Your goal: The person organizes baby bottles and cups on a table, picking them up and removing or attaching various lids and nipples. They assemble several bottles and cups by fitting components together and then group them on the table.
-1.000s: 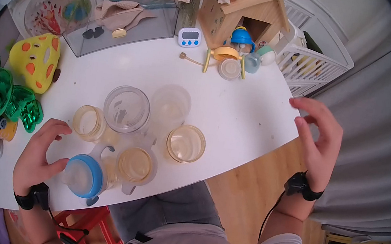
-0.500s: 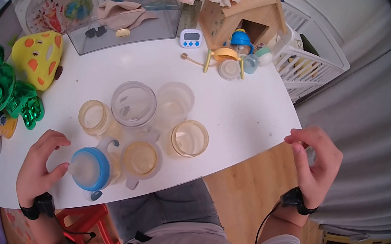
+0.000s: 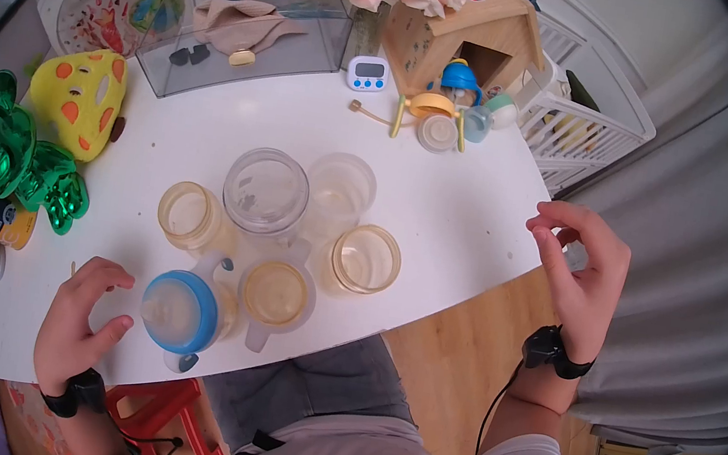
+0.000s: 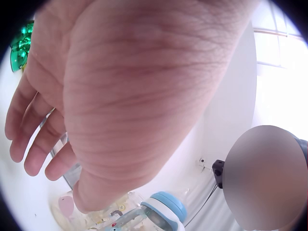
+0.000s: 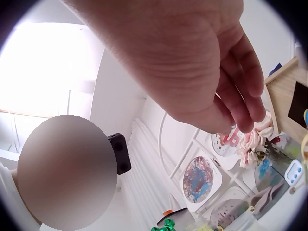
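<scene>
My left hand (image 3: 84,321) hovers at the table's left front, fingers loosely bent and holding nothing. Just right of its thumb stands a baby bottle with a blue collar (image 3: 201,312) and a translucent nipple. My right hand (image 3: 583,270) is raised off the table's right edge, fingers loosely curled and thumb tip near the fingertips. A small clear shape shows between its thumb and fingers; I cannot tell what it is. Among the open containers are an amber-rimmed jar (image 3: 163,216), a large clear jar (image 3: 302,205), a frosted cup (image 3: 374,182), a handled cup (image 3: 309,299) and another amber-rimmed jar (image 3: 396,265).
Yellow handles (image 3: 462,134), a nipple piece and bottle parts lie at the back right, near a timer (image 3: 368,74) and a wooden house (image 3: 408,43). A clear case (image 3: 162,78) stands at the back. Green figure (image 3: 3,144) and yellow plush (image 3: 72,105) sit left.
The head view has shifted, so the tabletop things appear farther right and slightly higher. My right hand's fingers have drawn closer to its thumb. The left hand stays beside the blue-collared bottle.
</scene>
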{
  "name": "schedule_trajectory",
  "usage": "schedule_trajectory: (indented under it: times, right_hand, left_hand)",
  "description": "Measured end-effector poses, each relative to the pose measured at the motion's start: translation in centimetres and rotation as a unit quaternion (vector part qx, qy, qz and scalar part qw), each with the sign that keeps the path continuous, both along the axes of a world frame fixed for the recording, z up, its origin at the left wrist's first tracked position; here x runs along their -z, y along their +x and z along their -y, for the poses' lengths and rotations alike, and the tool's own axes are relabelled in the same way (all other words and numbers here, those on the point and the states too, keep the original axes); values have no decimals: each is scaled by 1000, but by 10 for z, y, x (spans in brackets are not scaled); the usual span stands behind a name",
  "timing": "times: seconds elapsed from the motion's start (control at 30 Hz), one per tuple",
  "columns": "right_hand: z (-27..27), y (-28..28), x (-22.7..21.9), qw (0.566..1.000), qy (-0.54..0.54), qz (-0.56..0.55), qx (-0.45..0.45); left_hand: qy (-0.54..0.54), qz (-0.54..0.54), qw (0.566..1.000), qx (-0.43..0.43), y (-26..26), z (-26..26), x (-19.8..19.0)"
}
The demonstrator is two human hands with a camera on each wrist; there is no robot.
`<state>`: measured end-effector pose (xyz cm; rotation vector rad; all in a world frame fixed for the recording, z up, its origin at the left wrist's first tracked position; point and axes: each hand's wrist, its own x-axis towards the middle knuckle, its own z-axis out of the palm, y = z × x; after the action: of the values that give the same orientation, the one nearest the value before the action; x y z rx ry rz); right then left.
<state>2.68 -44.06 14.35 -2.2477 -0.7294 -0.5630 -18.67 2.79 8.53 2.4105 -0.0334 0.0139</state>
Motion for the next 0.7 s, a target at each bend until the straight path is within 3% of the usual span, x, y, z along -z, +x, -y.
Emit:
schedule_trajectory:
  times: [0.2, 0.3, 0.47, 0.5, 0.53, 0.7]
  right_hand:
    - [-2, -1, -2, 1000, -15, 23, -2]
    - [-9, 35, 1, 999, -34, -4, -14]
    - [-30, 138, 53, 990, -120, -12, -68]
    - [-32, 156, 74, 983, -162, 44, -69]
    - [-39, 161, 79, 971, -203, 99, -70]
    - [-50, 159, 93, 968, -234, 84, -25]
  left_hand:
    - [1, 0, 1000, -6, -1, 4, 2]
    - [16, -1, 1000, -3, -2, 6, 3]
    - [16, 0, 1000, -1, -7, 11, 4]
    - [15, 1, 1000, -9, -10, 11, 6]
    - [15, 3, 1000, -8, -13, 12, 7]
    - [23, -18, 998, -47, -28, 14, 10]
